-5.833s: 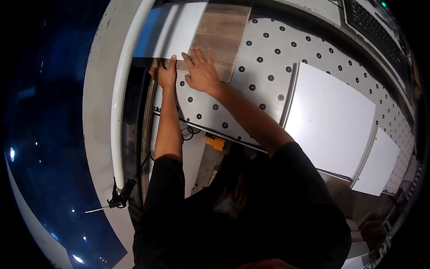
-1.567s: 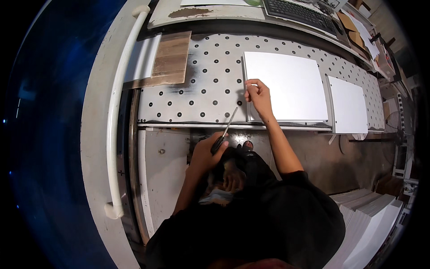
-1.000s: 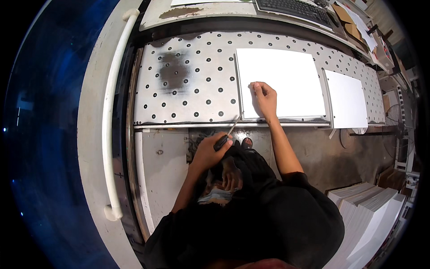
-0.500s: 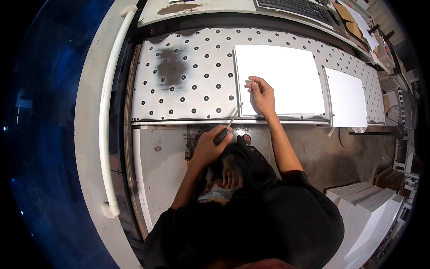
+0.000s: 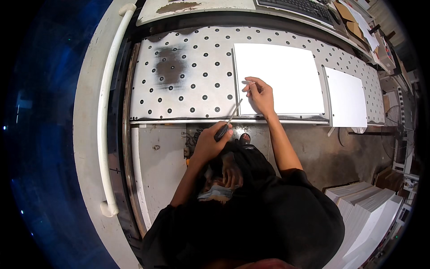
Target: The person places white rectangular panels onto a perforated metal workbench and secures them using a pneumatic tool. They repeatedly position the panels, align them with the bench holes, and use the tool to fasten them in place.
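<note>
Left hand (image 5: 208,143) grips black-handled tool (image 5: 221,132), tip by left edge of large white panel (image 5: 286,76). Right hand (image 5: 263,96) curled over panel; can't tell if pinching anything. Panel mid-tabletop (image 5: 206,96), near front edge; smaller white panel (image 5: 347,98) toward right end. Brown board gone from left end, dark patch (image 5: 170,67) exposed; work apparently now at large panel.
</note>
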Available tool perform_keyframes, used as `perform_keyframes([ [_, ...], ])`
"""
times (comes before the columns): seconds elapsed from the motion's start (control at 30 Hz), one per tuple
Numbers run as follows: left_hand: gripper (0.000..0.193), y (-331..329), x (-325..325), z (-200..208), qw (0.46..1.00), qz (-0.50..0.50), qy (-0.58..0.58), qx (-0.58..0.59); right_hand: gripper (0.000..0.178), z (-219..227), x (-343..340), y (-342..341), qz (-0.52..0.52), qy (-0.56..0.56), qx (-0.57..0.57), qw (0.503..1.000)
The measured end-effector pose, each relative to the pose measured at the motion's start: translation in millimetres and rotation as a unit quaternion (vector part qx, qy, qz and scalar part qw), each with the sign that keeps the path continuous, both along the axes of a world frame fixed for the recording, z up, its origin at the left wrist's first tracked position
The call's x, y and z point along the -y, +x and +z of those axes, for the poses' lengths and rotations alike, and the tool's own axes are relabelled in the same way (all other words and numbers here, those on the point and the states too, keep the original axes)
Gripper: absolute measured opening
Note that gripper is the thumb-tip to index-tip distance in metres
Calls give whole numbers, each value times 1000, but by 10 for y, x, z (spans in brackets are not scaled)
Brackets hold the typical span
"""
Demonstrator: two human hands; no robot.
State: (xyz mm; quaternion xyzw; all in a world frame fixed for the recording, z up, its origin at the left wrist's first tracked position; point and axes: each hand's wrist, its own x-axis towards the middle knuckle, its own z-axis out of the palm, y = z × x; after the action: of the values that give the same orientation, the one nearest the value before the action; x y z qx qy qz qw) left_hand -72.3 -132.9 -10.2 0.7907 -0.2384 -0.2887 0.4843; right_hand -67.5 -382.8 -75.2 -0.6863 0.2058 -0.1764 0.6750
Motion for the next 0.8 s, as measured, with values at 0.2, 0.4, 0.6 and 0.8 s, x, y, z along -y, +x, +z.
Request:
perform_keyframes([
  [0.2,27,36,3,-50,1000,2,-8,15,25,-46,33,0,24,-7,-2,1000],
  [0.4,27,59,38,-60,1000,-11,-4,16,22,-117,41,13,10,-30,38,999],
  [0.6,27,52,69,-42,1000,-13,0,16,23,-109,51,-7,23,-39,18,999],
  [0.8,27,49,68,-71,1000,-3,-5,15,28,-118,44,0,28,-37,31,998],
])
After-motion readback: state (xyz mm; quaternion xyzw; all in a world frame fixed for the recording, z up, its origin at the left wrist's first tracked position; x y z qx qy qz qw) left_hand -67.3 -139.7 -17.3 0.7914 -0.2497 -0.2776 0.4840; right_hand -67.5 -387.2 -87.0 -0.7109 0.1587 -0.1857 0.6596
